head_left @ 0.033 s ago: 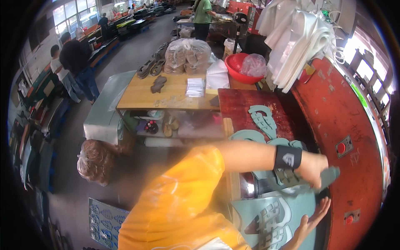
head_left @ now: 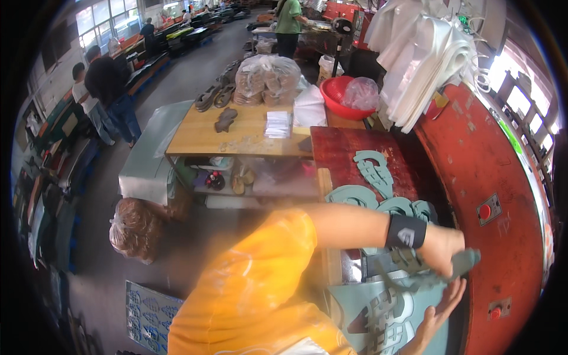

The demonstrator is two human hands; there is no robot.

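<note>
Over the green sheet [head_left: 349, 300], the left hand [head_left: 441, 248] grasps a cutout [head_left: 465, 262], now slightly lower and so nearer the right hand [head_left: 436, 321]; that one's fingers are extended, any contact unclear.

The left of two wide fisheye cameras on the person's head looks down and ahead. Closest to it, in the lower middle and lower right, come the yellow shirt [head_left: 254, 272], left hand [head_left: 439, 248] and right hand [head_left: 435, 319]. The wooden table [head_left: 192, 133] sits farther off, a red machine [head_left: 473, 160] flanks the right, and the floor [head_left: 189, 65] recedes toward the top. Straight edges bow near the dark rim.
</note>
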